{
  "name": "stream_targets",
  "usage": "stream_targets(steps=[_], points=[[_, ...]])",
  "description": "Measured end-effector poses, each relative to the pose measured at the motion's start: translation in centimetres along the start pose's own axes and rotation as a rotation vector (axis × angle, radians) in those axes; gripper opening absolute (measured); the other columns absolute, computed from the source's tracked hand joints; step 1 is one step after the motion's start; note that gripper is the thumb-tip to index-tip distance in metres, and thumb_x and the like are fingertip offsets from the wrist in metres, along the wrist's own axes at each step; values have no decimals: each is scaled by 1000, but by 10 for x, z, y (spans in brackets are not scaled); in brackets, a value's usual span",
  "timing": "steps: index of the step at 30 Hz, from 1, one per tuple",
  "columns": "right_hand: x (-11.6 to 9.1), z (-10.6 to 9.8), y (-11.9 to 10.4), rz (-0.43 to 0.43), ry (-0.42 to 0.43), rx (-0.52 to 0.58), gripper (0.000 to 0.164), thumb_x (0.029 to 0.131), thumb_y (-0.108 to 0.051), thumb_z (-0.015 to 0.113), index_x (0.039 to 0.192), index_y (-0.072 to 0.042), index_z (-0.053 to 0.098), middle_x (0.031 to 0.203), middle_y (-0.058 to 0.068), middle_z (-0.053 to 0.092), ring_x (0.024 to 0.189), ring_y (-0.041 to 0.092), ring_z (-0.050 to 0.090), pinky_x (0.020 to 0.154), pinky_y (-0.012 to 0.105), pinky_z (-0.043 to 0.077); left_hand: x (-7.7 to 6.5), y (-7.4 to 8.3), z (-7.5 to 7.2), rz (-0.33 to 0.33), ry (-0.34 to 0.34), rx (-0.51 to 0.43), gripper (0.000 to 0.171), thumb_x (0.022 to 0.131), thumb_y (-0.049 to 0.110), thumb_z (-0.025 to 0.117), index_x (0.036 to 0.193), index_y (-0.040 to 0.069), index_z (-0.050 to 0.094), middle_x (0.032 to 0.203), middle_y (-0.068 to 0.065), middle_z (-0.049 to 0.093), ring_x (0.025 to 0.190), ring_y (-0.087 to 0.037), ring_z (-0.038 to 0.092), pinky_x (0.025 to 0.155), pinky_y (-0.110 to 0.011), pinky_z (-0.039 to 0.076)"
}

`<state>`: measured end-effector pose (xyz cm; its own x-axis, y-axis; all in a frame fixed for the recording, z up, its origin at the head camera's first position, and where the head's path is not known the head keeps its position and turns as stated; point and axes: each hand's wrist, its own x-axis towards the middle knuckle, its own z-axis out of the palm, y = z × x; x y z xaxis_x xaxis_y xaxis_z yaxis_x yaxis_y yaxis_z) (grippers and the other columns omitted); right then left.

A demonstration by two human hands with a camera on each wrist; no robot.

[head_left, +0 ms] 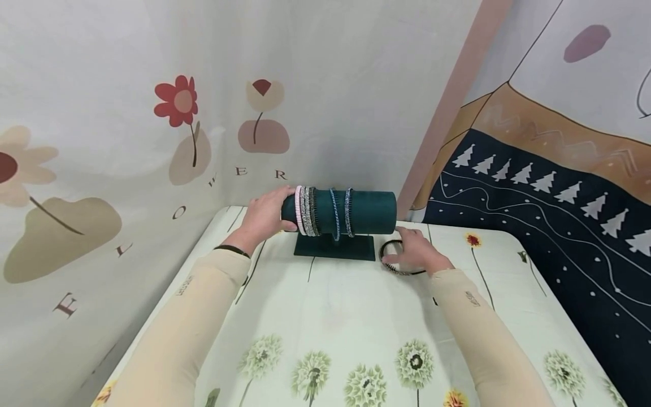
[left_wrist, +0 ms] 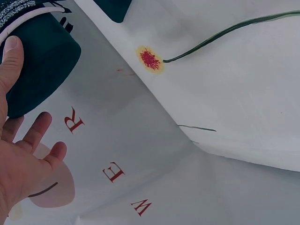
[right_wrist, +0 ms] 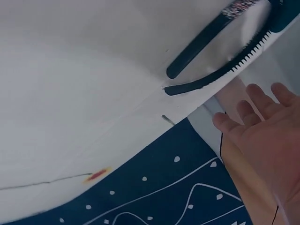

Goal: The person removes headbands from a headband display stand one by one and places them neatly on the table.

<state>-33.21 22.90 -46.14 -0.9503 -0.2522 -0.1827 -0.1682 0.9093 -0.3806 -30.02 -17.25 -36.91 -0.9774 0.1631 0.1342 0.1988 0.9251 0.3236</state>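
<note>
A dark green padded display roll [head_left: 373,212] stands on a flat base [head_left: 335,249]. Around its left half sit several headbands: a pink one [head_left: 298,212], glittery silver ones [head_left: 307,212] and two blue ones, one of them braided [head_left: 335,215]. The left hand [head_left: 264,217] grips the roll's left end, thumb at the front beside the pink headband. At the roll's right end, a dark toothed headband [right_wrist: 197,47] with a glittery stretch lies on the table. Over it is the right hand [head_left: 416,251], fingers extended; whether the thumb touches the headband cannot be told.
A flower-print cloth [head_left: 325,316] covers the table. Behind and to the left hangs a pale curtain with flower prints [head_left: 330,85]. A dark blue panel with white trees [head_left: 508,209] hangs along the right side.
</note>
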Motion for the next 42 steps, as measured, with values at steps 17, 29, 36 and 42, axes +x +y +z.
stream_targets(steps=[17, 29, 36, 42], points=[[-8, -12, 1, -4, 72, 230, 116, 88, -47, 88, 173, -16, 15, 176, 19, 25, 162, 46, 21, 122, 75, 34, 2, 1, -1, 8, -1, 14, 98, 87, 31, 91, 167, 16, 35, 175, -12, 35, 157, -40, 39, 124, -67, 34], [-10, -14, 4, 8, 80, 228, 114, 89, -47, 87, 172, -15, 15, 177, 19, 22, 162, 47, 19, 122, 76, 33, 1, -1, 0, 9, 1, 8, 99, 87, 31, 91, 167, 16, 35, 175, -13, 34, 158, -39, 38, 125, -67, 34], [-14, -17, -2, 8, 85, 220, 113, 90, -44, 86, 172, -11, 15, 177, 21, 23, 162, 48, 21, 123, 75, 32, 1, -3, 2, 2, -2, 3, 99, 87, 32, 91, 167, 16, 34, 175, -12, 34, 158, -40, 38, 125, -67, 34], [-21, -21, -3, 0, 98, 207, 116, 89, -48, 87, 172, -10, 15, 177, 21, 23, 162, 48, 21, 123, 73, 34, 1, -2, 1, 7, -1, -4, 98, 88, 30, 90, 167, 15, 34, 175, -13, 34, 158, -41, 38, 125, -67, 33]])
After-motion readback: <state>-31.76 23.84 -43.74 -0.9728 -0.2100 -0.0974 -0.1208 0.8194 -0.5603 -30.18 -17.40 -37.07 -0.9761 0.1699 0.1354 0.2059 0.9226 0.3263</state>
